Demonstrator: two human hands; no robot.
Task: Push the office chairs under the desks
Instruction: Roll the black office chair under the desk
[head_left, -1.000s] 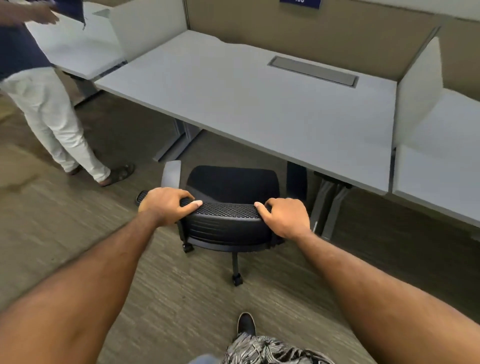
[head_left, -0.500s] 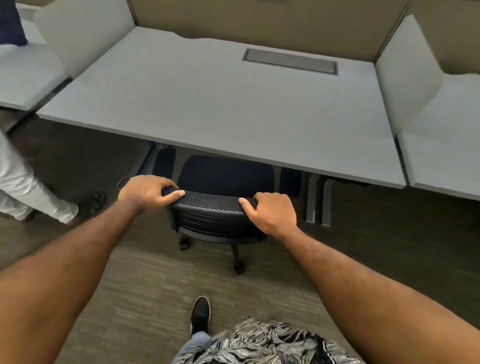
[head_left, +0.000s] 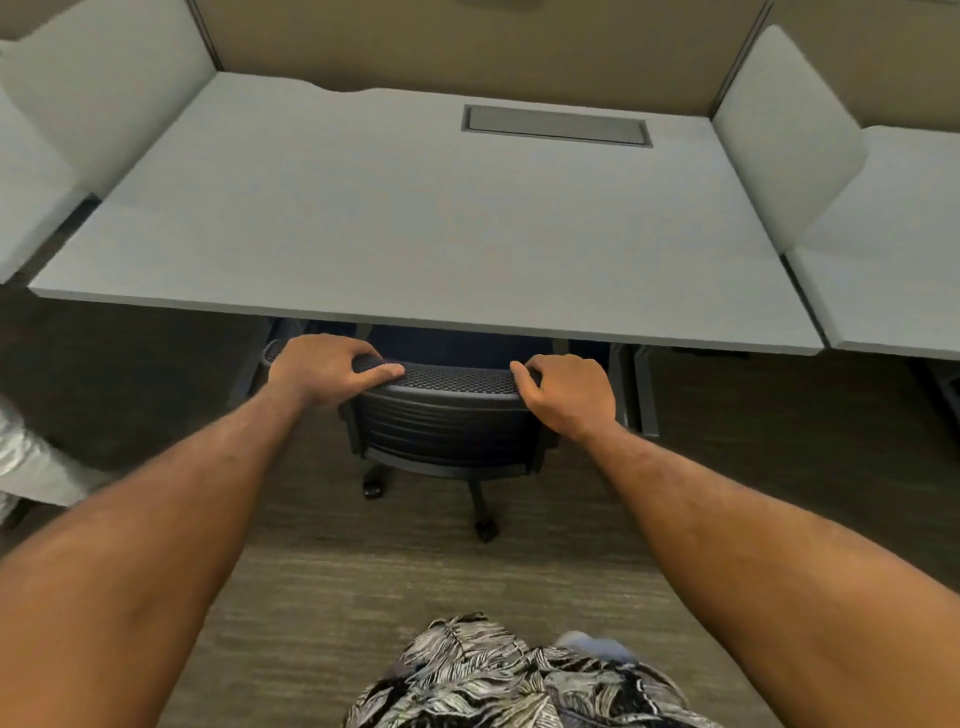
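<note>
A black office chair (head_left: 447, 426) with a mesh backrest stands at the front edge of a grey desk (head_left: 415, 228). Its seat is mostly hidden under the desktop; the backrest, the base and two castors still show. My left hand (head_left: 324, 366) grips the left end of the backrest's top rim. My right hand (head_left: 566, 392) grips the right end of the same rim. Both arms reach straight forward.
White divider panels (head_left: 104, 88) flank the desk, with neighbouring desks (head_left: 898, 291) on each side. A grey cable cover (head_left: 556, 126) lies flush in the desktop. Desk legs (head_left: 644, 389) stand right of the chair. Another person's white trouser leg (head_left: 26, 457) is at the left edge. Brown carpet covers the floor.
The chair has rolled forward, so its seat and armrests have slid under the desktop. I have stepped closer to the desk. The other person has dropped almost out of view at left.
</note>
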